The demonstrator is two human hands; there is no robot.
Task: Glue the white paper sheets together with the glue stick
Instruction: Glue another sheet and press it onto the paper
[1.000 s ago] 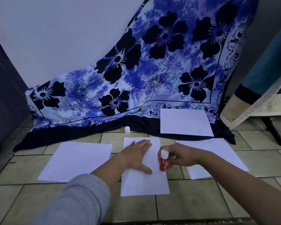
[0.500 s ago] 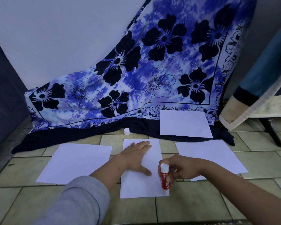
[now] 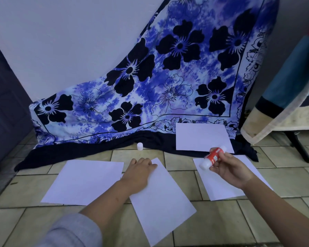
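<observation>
Four sheets lie apart on the floor, none visibly joined. The left hand (image 3: pixel 138 172) presses flat on the middle sheet (image 3: pixel 160 198); the right hand (image 3: pixel 229 171), fingers closed, holds the uncapped glue stick (image 3: pixel 213 157) clear above the right sheet (image 3: pixel 221 186). Joining appears wholly outstanding.

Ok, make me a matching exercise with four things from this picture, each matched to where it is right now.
Things:
1. glue stick
2. white cap
3. middle sheet
4. far sheet

Places:
A. lying partly on the dark hem of the floral cloth
B. held in the right hand, off the floor
C. standing on the tiles at the cloth's edge
D. on the tiles, under the left hand, turned at an angle

Pairs: 1-B, 2-C, 3-D, 4-A
</observation>
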